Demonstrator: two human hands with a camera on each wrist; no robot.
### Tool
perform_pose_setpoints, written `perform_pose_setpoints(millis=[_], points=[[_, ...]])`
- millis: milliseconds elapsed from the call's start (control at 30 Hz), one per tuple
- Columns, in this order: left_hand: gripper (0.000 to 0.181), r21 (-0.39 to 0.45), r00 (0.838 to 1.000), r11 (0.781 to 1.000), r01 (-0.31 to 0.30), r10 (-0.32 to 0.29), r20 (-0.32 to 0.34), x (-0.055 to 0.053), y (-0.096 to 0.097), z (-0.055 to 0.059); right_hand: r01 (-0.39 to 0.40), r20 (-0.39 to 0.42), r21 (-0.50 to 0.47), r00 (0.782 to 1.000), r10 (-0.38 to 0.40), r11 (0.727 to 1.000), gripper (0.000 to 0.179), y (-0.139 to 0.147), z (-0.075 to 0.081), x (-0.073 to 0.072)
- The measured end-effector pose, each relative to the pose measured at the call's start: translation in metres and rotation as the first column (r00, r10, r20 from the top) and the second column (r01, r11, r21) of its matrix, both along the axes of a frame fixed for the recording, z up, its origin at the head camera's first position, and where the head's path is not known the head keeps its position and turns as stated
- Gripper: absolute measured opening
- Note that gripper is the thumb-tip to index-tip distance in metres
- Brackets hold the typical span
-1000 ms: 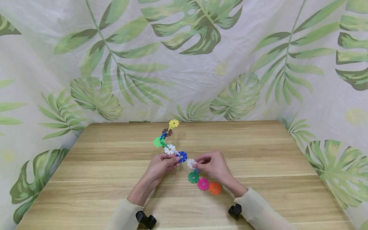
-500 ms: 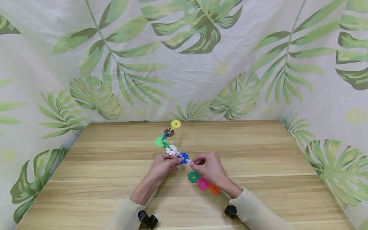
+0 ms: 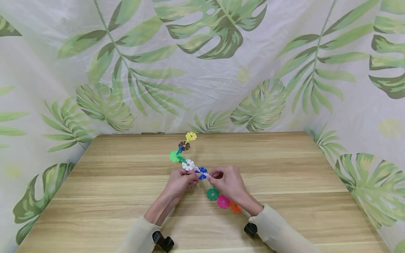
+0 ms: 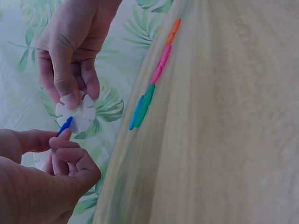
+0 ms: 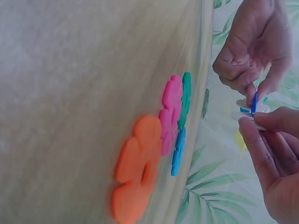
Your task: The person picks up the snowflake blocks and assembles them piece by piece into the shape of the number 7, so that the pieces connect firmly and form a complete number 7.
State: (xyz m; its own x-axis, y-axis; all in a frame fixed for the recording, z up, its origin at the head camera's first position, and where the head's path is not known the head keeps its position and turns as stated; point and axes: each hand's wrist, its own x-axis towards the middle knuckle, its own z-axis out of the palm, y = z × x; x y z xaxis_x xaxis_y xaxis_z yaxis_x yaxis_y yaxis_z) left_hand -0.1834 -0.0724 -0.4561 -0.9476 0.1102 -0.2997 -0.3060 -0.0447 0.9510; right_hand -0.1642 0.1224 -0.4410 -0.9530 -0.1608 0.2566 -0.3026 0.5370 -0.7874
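Observation:
My left hand (image 3: 179, 183) pinches a dark blue notched plastic disc (image 3: 201, 173) between thumb and fingers. That disc ends a linked chain running up and away, with a white disc (image 3: 188, 164), a light green disc (image 3: 174, 156), a brown disc (image 3: 184, 146) and a yellow disc (image 3: 191, 136); smaller links between them stand edge-on. Thumb and fingers of my right hand (image 3: 231, 181) pinch another white disc (image 4: 83, 116), which meets the dark blue disc's right edge at an angle. How deep their slots engage cannot be told.
On the wooden table (image 3: 284, 168), beneath and beside my right hand, lie a green disc (image 3: 212, 194), a pink disc (image 3: 223, 201), an orange disc (image 3: 235, 207) and a light blue disc (image 5: 178, 151). A leaf-patterned cloth (image 3: 202, 70) hangs behind the table.
My right hand has shifted slightly left and turned its white disc edge-on, bringing it from apart to against the dark blue disc. The left hand stays nearly still.

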Motion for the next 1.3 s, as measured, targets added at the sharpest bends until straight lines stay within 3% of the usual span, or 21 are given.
perform_pose_setpoints(millis=[267, 467, 767, 933, 1067, 1300], points=[[0.012, -0.007, 0.999, 0.999, 0.032, -0.032, 0.024, 0.002, -0.002, 0.001, -0.103, 0.059, -0.016, 0.993, 0.104, 0.995, 0.004, 0.014, 0.002, -0.006], [0.013, 0.024, 0.998, 0.999, 0.044, -0.045, 0.033, 0.006, -0.001, -0.001, -0.191, 0.196, 0.007, 0.963, 0.186, 0.982, 0.021, 0.035, 0.006, -0.004], [0.017, 0.029, 0.999, 0.999, 0.024, -0.025, 0.038, 0.005, -0.006, -0.001, -0.26, 0.286, 0.19, 0.937, 0.2, 0.947, 0.027, 0.075, 0.002, 0.006], [0.016, 0.038, 0.999, 0.999, 0.012, -0.013, 0.042, 0.003, -0.009, -0.002, -0.327, 0.369, 0.257, 0.903, 0.22, 0.91, 0.031, 0.082, -0.004, 0.015], [0.013, 0.053, 0.999, 0.999, 0.005, -0.008, 0.041, 0.003, -0.009, -0.005, -0.358, 0.393, 0.272, 0.889, 0.236, 0.893, 0.034, 0.083, -0.009, 0.019], [0.011, 0.063, 0.999, 0.998, 0.003, -0.006, 0.036, 0.002, -0.007, -0.006, -0.364, 0.415, 0.255, 0.878, 0.238, 0.896, 0.034, 0.085, -0.01, 0.02]])
